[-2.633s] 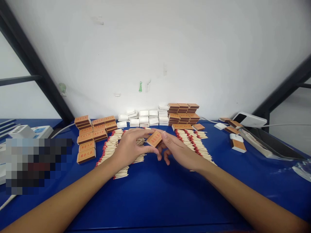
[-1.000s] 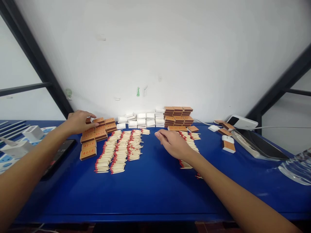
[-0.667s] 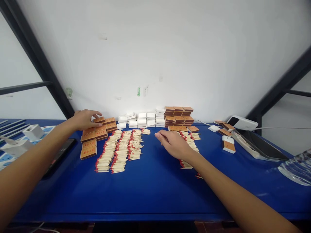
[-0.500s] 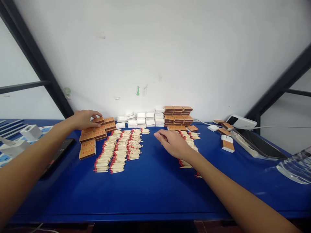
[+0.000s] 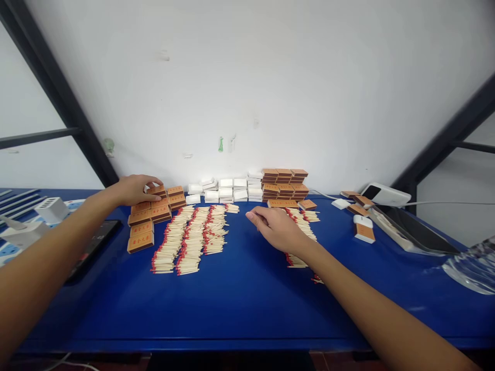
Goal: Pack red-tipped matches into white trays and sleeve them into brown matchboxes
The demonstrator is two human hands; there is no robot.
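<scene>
At the back left, my left hand [image 5: 137,189] has its thumb and fingers around a matchbox [image 5: 157,190] on top of the stacked orange matchboxes [image 5: 141,239]. My right hand [image 5: 275,225] is closed, thumb against the fingers, over the blue table beside the right-hand rows of matches [image 5: 297,262]. Whatever its fingers may hold is hidden. Long rows of red-tipped matches [image 5: 189,242] lie between the two hands, nearer the left one.
White matchbox trays [image 5: 226,192] are piled along the wall, with more stacked orange matchboxes [image 5: 284,191] beside them. A phone [image 5: 95,246] and chargers [image 5: 52,210] lie at left. On the right are a white device [image 5: 389,195], loose boxes [image 5: 364,233] and clear plastic [image 5: 472,268].
The view has shifted very slightly. Both hands stay in almost the same places, the left at the matchbox stack and the right closed beside the matches.
</scene>
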